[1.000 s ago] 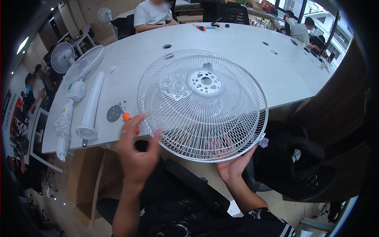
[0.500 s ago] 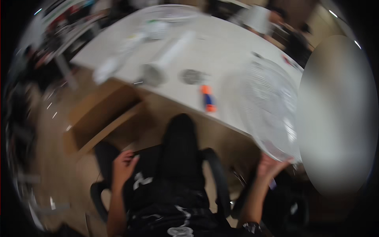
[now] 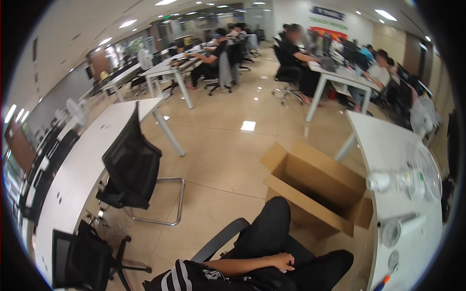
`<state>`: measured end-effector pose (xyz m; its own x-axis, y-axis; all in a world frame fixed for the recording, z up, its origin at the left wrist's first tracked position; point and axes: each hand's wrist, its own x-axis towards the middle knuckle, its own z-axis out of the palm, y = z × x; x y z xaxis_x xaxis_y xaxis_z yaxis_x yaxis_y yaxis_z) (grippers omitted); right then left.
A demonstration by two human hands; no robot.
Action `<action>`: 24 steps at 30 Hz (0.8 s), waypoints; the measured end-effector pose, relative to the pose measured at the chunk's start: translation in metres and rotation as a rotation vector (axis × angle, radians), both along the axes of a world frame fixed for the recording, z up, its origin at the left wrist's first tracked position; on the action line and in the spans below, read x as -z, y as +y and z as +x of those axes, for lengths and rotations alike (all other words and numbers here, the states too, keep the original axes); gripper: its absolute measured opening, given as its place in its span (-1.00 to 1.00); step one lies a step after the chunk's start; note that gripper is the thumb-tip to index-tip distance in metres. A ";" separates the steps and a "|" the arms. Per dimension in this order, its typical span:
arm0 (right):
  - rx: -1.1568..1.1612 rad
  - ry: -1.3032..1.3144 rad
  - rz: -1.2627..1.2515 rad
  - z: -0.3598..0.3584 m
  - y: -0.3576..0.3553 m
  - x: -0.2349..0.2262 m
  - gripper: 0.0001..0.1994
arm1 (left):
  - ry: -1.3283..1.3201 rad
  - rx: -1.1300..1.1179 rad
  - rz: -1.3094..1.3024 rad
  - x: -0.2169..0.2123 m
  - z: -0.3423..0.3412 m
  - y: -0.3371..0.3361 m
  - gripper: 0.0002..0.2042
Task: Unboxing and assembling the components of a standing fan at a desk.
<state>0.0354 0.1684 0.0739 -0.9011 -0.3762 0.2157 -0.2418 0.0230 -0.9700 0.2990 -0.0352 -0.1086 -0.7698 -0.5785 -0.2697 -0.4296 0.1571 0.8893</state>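
Observation:
My left hand [image 3: 282, 262] rests on my black-trousered thigh, fingers curled in with nothing visible in them; its forearm runs out of a striped sleeve [image 3: 180, 278]. My right hand is out of the picture. At the far right a white table [image 3: 388, 145] carries a round wire fan grille [image 3: 430, 170], a white fan motor part [image 3: 381, 181], a white fan column with a round end [image 3: 402, 226] and an orange-handled screwdriver [image 3: 384, 281]. All of these are well away from my left hand.
An open brown cardboard box [image 3: 318, 186] stands on the tiled floor between my knee and the table. Black office chairs [image 3: 131, 169] [image 3: 80, 262] stand by a long white desk [image 3: 80, 167] on the left. People sit at desks in the back.
The view has swung left, away from the table, to the floor and room. My hands have left the fan grille; the left one now lies on my thigh, the right is gone from view.

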 end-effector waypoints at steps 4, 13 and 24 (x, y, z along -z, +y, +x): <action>-0.223 0.101 0.128 0.025 -0.077 -0.015 -0.71 | 0.009 -0.188 0.039 0.006 0.014 -0.009 -0.52; -0.857 0.202 0.554 0.023 -0.306 0.081 -0.67 | 0.036 -0.337 -0.103 0.027 0.035 -0.013 -0.55; -0.999 0.767 0.646 0.045 -0.447 0.219 -0.23 | -0.148 -0.433 0.297 -0.048 0.063 -0.028 -0.58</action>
<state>0.0807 -0.2789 -0.1455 0.0600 -0.9957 0.0701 -0.8746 -0.0863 -0.4770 0.3616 -0.0632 -0.0604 -0.4194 -0.7167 -0.5573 -0.5232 -0.3109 0.7935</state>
